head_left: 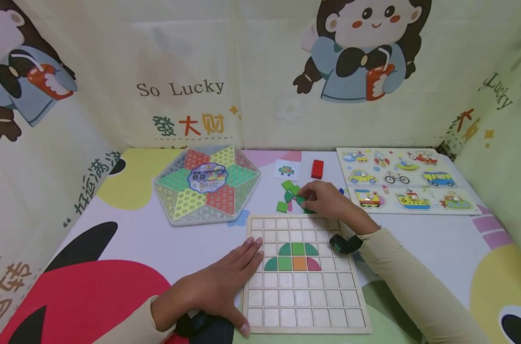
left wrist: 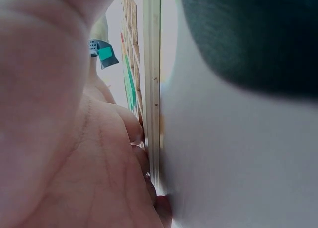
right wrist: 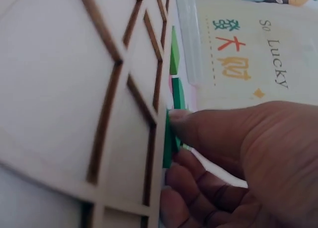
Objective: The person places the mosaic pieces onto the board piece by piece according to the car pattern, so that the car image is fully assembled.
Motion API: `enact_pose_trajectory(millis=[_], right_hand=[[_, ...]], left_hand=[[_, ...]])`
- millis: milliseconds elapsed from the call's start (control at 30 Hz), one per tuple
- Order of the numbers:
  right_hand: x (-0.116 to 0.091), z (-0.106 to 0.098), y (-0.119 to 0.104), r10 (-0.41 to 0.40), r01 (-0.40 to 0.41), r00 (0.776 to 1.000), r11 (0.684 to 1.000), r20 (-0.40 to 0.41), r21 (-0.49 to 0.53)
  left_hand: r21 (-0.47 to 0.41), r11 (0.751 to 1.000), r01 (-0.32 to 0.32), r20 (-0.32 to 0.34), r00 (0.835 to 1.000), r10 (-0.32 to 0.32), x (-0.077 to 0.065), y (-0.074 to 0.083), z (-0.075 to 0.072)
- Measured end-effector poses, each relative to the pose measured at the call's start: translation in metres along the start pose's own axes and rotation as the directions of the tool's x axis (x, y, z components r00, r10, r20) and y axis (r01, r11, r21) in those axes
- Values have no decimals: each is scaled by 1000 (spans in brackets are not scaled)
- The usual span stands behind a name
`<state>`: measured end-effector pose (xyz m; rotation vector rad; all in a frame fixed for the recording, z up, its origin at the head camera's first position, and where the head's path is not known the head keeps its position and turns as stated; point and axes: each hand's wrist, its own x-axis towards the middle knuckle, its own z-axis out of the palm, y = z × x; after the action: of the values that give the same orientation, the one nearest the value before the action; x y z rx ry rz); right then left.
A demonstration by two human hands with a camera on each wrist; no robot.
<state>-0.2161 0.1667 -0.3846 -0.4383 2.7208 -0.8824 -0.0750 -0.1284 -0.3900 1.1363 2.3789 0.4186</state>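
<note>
Cloth (head_left: 260, 62) backed the desk (head_left: 191, 248); head view showed the left hand (head_left: 219, 279) spread at the board's (head_left: 303, 297) left edge, left wrist its palm (left wrist: 99, 158), right wrist the right hand (right wrist: 243, 153) pinching a tile (right wrist: 169, 138) beyond the far edge, likely light, stiff, best edge-held.

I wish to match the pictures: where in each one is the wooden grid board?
Head: the wooden grid board is in the lower half, right of the middle.
Left wrist: it is nearly edge-on, a narrow upright strip just left of the middle.
Right wrist: it fills most of the left half, close up.
Shared landmark: the "So Lucky" lettering, in the head and right wrist views only.
</note>
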Motion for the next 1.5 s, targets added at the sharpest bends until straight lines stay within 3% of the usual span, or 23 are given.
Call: enact_pose_trajectory(millis=[167, 433, 700, 1067, 1233, 1500], right_hand=[[1, 0, -3, 34, -33, 999, 999, 10, -18], [1, 2, -6, -10, 10, 1000, 998, -6, -60], [3, 5, -8, 19, -20, 1000, 998, -18, -56], [3, 5, -10, 3, -4, 1000, 1000, 13, 17], [3, 4, -7, -7, 7, 1000, 1000, 24, 3], [-1, 0, -6, -35, 36, 999, 999, -17, 37]], left_hand=[[4, 1000, 4, 3, 1000, -4, 1, 0, 0], [8, 1000, 4, 9, 1000, -4, 2, 0, -1], [9, 1000, 15, 15, 1000, -15, 2, 1, -1], [5, 1000, 12, 10, 1000, -12, 2, 0, -1], [6, 1000, 10, 8, 1000, -10, 1, 1, -2], [-4, 1000, 7, 12, 1000, -7, 2, 1, -2]])
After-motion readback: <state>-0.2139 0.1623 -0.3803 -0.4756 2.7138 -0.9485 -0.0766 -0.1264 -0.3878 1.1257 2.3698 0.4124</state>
